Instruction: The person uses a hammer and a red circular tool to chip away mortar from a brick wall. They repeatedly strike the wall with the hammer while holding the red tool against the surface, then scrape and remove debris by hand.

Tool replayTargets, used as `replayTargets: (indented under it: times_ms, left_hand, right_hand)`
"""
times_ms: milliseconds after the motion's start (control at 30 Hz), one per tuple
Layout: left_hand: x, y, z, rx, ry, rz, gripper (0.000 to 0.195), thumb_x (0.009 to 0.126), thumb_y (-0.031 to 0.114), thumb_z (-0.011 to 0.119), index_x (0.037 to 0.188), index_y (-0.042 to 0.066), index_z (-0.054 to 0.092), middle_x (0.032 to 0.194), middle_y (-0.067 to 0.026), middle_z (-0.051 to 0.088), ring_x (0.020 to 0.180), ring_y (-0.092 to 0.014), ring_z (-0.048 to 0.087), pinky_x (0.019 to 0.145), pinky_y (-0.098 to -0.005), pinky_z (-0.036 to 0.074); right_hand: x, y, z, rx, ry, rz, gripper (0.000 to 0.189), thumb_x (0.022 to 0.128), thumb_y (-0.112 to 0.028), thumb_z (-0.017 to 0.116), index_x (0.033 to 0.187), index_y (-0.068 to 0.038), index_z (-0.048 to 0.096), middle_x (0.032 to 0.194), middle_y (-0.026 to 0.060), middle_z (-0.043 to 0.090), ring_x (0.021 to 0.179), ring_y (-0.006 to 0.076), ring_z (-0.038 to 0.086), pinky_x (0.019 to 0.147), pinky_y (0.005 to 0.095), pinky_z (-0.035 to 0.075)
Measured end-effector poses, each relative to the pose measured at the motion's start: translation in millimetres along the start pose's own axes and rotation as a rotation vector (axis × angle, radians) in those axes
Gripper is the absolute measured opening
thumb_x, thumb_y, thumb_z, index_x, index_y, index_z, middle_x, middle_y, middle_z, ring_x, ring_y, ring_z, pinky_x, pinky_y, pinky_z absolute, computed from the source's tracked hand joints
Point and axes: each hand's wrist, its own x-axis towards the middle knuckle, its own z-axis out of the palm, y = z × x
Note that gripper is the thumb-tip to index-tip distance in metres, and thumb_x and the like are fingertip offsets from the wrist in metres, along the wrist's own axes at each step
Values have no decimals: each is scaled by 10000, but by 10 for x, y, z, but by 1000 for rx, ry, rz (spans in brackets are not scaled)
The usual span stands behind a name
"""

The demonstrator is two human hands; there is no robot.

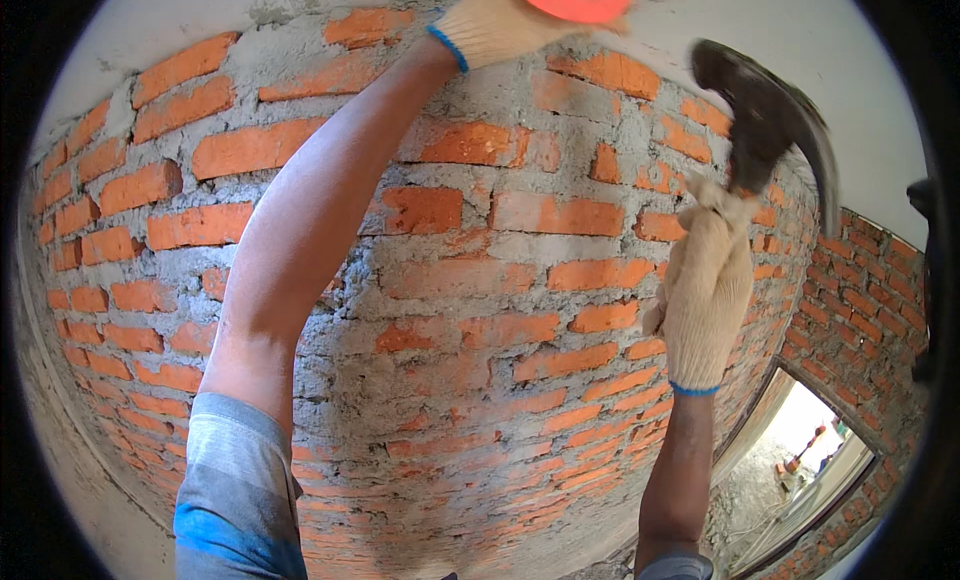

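Note:
My left hand (pixel 499 29), in a cream knit glove with a blue cuff, is raised to the top of the brick wall (pixel 442 302). It grips a tool with a round red hand guard (pixel 574 6), apparently a chisel. The guard hides my fingers, and the tool's tip is out of sight. On the right, my gloved right hand (pixel 709 302) is closed around the handle of a claw hammer (pixel 765 122). The dark hammer head is slightly blurred and stands above my fist, apart from the red guard.
A pale smooth surface (pixel 847 77) adjoins the top of the wall. Grey mortar fills rough joints between orange bricks. At the lower right, a framed opening (pixel 795 460) in another brick wall (pixel 862 302) shows bright rubble outside. A dark object (pixel 921 280) edges the far right.

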Motion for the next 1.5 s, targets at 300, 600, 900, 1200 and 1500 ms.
replayTargets:
  times_ms: [300, 600, 900, 1200, 1500]
  left_hand:
    - [-42, -120, 40, -44, -68, -55, 423, 1043, 211, 693, 1431, 68, 605, 1434, -107, 647, 1332, -249, 608, 1147, -398, 496]
    - [280, 119, 186, -239, -306, -127, 420, 1018, 245, 746, 1376, 61, 625, 1362, -98, 683, 1261, -218, 640, 1102, -384, 521]
    - [229, -29, 293, -221, -206, 38, 520, 950, 274, 824, 1376, 68, 610, 1354, -107, 674, 1265, -232, 629, 1117, -398, 504]
    - [236, 5, 241, -228, -203, 49, 525, 991, 240, 770, 1441, 56, 571, 1431, -141, 631, 1367, -235, 566, 1194, -389, 435]
    - [210, -197, 293, -302, -65, 85, 491, 992, 188, 769, 1421, 40, 582, 1398, -105, 659, 1299, -231, 628, 1125, -374, 515]
  right_hand:
    - [-437, 124, -491, 299, 75, 109, 492, 1147, -494, 442, 1189, -37, 620, 707, 11, 550, 535, 82, 587, 410, 302, 555]
    - [-310, 140, -387, 359, 47, 17, 401, 1139, -396, 532, 1301, -36, 602, 858, 49, 655, 511, 30, 533, 383, 224, 442]
    - [129, 65, -132, 579, 244, -205, 335, 1121, -357, 564, 1207, -45, 652, 902, 83, 679, 704, 121, 634, 608, 313, 557]
    - [195, -180, -93, 263, 78, -57, 399, 1108, -401, 585, 1172, -15, 663, 853, 91, 665, 685, 153, 670, 571, 309, 580]
    - [172, -257, 31, 213, 239, -196, 505, 1162, -448, 396, 1045, 1, 594, 592, -11, 456, 414, 70, 477, 352, 261, 456]
